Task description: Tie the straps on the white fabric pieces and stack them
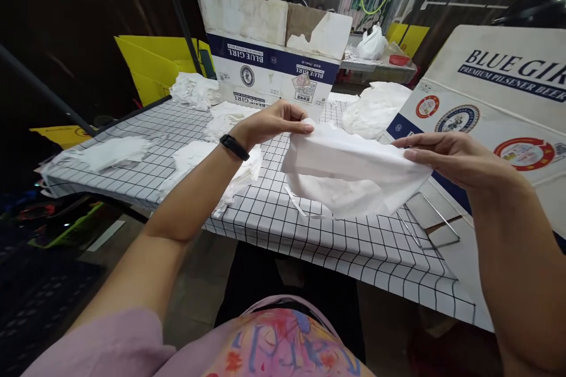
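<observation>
White fabric piece (pixel 354 156) hangs spread between both hands, above checked table cover (pixel 362 241); cannot tell whether its lower edge touches. Clock readings centred on it. Nine o'clock, far side: thin white stack (pixel 112 154) lying flat. Ten o'clock: yellow carton (pixel 152 65), beyond table edge; before it, crumpled white pile (pixel 194 91). Nine o'clock, nearer: second pile (pixel 188 156), partly behind left forearm. Eleven o'clock: upright blue-and-white carton (pixel 265 73). Ten o'clock, close: left hand (pixel 274 121), thumb and forefinger closed on fabric's upper left edge, other fingers curled; black band on wrist. Twelve o'clock: rounded white heap (pixel 375 109). Four o'clock: bent wire frame (pixel 435 244). Three o'clock: right hand (pixel 451 150), fingers nearly straight, thumb pinching fabric's right edge. Two o'clock: large tilted carton (pixel 499 91).
</observation>
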`<state>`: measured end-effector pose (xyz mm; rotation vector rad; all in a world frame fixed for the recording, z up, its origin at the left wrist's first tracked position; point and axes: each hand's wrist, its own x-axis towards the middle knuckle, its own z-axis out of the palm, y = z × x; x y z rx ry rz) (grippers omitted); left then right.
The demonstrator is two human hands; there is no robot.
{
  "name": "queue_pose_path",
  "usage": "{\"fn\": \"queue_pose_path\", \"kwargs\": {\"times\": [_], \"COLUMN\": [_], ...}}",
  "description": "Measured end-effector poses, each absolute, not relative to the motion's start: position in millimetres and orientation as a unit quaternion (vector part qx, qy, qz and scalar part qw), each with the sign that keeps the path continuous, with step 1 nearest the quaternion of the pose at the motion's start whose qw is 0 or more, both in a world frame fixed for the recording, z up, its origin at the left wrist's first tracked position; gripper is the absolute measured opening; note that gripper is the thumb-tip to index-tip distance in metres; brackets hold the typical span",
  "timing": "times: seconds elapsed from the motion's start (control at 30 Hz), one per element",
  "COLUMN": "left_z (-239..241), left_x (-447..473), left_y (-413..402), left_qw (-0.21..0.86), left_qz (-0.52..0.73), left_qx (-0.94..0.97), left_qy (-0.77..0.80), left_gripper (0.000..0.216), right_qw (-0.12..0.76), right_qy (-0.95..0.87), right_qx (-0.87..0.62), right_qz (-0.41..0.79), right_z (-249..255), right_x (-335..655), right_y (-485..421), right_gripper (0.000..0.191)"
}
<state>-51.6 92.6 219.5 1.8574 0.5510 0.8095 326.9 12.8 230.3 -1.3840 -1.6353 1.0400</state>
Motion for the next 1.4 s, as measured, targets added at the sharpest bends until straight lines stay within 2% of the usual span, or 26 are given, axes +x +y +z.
{"fn": "queue_pose_path", "kwargs": {"times": [0.17, 0.43, 0.83, 0.93, 1.1, 1.2, 1.3, 1.4], "left_z": [235, 251, 269, 274, 292, 307, 319, 324], "left_x": [-58, -58, -83, -89, -93, -92, -87, -83], "left_y": [94, 89, 90, 90, 89, 79, 68, 60], "left_qw": [0.450, 0.410, 0.368, 0.330, 0.229, 0.176, 0.128, 0.100], "left_qz": [0.330, 0.370, 0.420, 0.401, 0.389, 0.404, 0.442, 0.484], "left_qx": [0.793, 0.794, 0.757, 0.786, 0.828, 0.831, 0.817, 0.801], "left_qy": [0.245, 0.254, 0.339, 0.335, 0.334, 0.340, 0.347, 0.336], "left_gripper": [0.035, 0.032, 0.017, 0.018, 0.022, 0.019, 0.016, 0.012], "right_qw": [0.313, 0.357, 0.214, 0.173, 0.187, 0.212, 0.217, 0.295], "right_qy": [-0.647, -0.660, -0.764, -0.795, -0.836, -0.810, -0.758, -0.703], "right_qx": [-0.566, -0.517, -0.490, -0.507, -0.516, -0.540, -0.606, -0.638], "right_qz": [0.405, 0.412, 0.361, 0.284, 0.027, -0.084, -0.108, -0.109], "right_z": [232, 230, 231, 234, 257, 280, 302, 313], "right_x": [330, 317, 332, 340, 342, 337, 328, 318], "right_y": [18, 15, 2, 5, 1, -7, -18, -29], "right_gripper": [0.039, 0.046, 0.052, 0.052, 0.055, 0.041, 0.024, 0.023]}}
